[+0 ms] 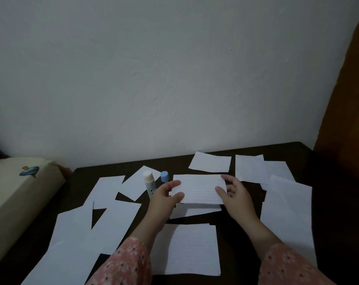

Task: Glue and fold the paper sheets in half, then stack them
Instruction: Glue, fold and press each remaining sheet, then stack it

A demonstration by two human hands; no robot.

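- Hands held one lined white paper sheet [199, 189] a little above the dark brown wooden table [244, 239], near the middle of its far half.
- The left hand [166, 197] pinched the sheet's left edge, with the thumb on top and the other fingers curled under it.
- The right hand [234, 192] pinched the right edge in the same way, thumb on the top face, fingers behind the paper.
- Whether the held sheet was already folded I could not tell; it looked like a short rectangle with faint lines.
- Just below it, another white sheet [195, 210] lay on the table, partly hidden under the held one.
- A larger white sheet [192, 249] lay flat nearer to the person, between the two forearms.
- The white glue stick tube [148, 185] stood upright just beside the left hand, without its cap.
- The small light blue cap [164, 176] stood on the table just beside the tube, apart from it.
- Several loose white sheets [104, 214] lay overlapping on the left part of the table.
- More lined sheets [250, 168] lay overlapping at the far right, and one long sheet [287, 214] lay along the right side.
- One single sheet [210, 162] lay near the far edge, close to the pale grey wall [174, 68].
- Both forearms wore pink sleeves with a small flower pattern [125, 264].
- A cream-coloured cushion with a small blue print [20, 192] was at the left, beside the table.
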